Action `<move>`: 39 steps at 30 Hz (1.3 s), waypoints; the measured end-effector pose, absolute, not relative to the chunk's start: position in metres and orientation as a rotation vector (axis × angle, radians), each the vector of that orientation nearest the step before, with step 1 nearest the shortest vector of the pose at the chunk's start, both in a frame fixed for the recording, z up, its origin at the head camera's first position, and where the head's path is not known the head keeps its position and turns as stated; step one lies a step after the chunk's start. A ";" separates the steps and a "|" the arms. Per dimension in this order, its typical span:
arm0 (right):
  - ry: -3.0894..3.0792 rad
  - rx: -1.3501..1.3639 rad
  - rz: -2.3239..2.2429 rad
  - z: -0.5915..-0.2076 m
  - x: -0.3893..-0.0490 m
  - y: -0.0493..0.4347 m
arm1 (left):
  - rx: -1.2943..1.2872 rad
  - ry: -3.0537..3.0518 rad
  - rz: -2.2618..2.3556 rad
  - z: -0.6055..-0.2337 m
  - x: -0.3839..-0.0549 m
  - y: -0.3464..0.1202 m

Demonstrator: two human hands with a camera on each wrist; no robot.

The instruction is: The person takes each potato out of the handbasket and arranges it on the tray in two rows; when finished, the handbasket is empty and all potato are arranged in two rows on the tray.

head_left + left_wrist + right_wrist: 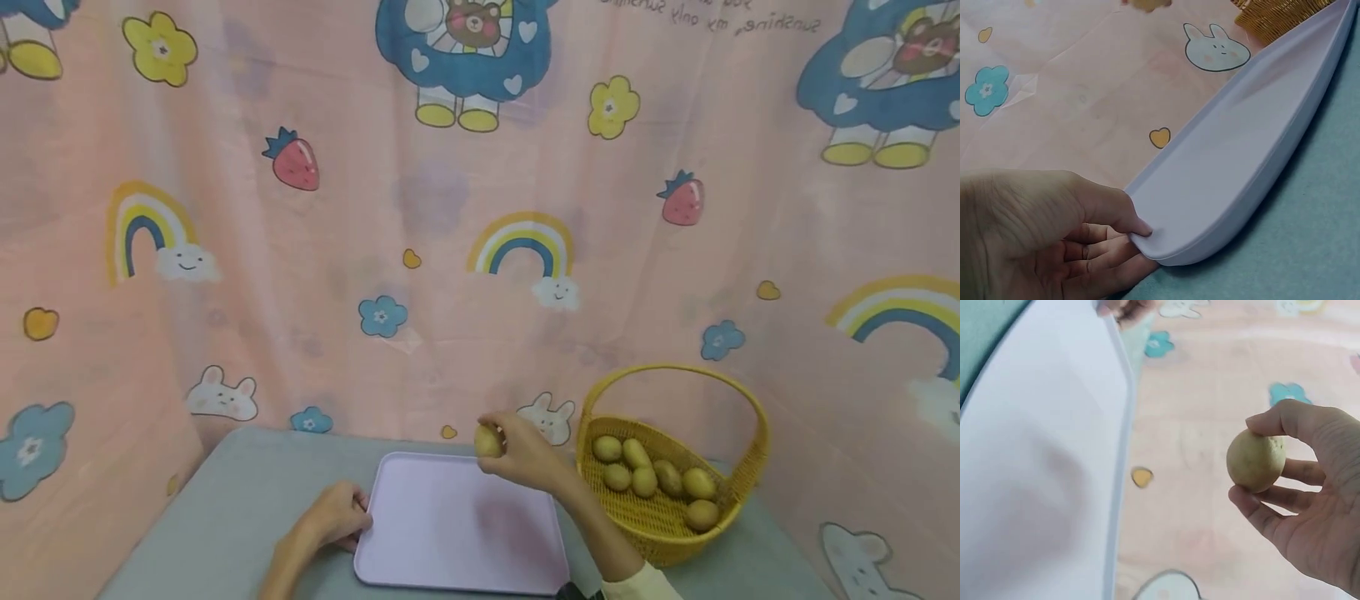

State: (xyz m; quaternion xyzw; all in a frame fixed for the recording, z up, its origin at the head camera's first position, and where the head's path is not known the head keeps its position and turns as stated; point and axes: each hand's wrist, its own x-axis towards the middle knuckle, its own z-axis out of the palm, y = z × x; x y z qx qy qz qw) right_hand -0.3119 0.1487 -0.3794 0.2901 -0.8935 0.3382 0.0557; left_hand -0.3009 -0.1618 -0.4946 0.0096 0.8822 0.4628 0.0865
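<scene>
My right hand (525, 454) pinches a small round yellow-brown potato (1255, 460) between thumb and fingertips, raised over the far right edge of the tray. The tray (442, 525) is pale lilac, shallow and rectangular, with nothing lying on it but a shadow. At its left edge my left hand (1054, 231) grips the rim, thumb on top and fingers curled beneath. In the right wrist view the potato shows against the curtain, and the left hand (1129, 309) appears blurred at the top.
A yellow woven basket (663, 542) with a tall handle stands right of the tray, holding several more potatoes (667, 477). A grey-green cloth (217, 508) covers the table. Behind it hangs a pink printed curtain (337, 242).
</scene>
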 end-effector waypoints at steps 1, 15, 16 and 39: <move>-2.725 0.886 1.037 -0.381 -0.316 0.140 | 0.029 2.630 1.379 -0.495 -0.301 -0.161; -2.831 0.868 1.148 -0.433 -0.362 0.041 | 0.024 2.643 1.364 -0.490 -0.303 -0.161; -2.835 0.839 1.163 -0.439 -0.363 0.037 | 0.039 2.635 1.372 -0.491 -0.302 -0.161; -2.828 0.782 1.133 -0.476 -0.368 0.012 | 0.088 2.587 1.431 -0.496 -0.303 -0.165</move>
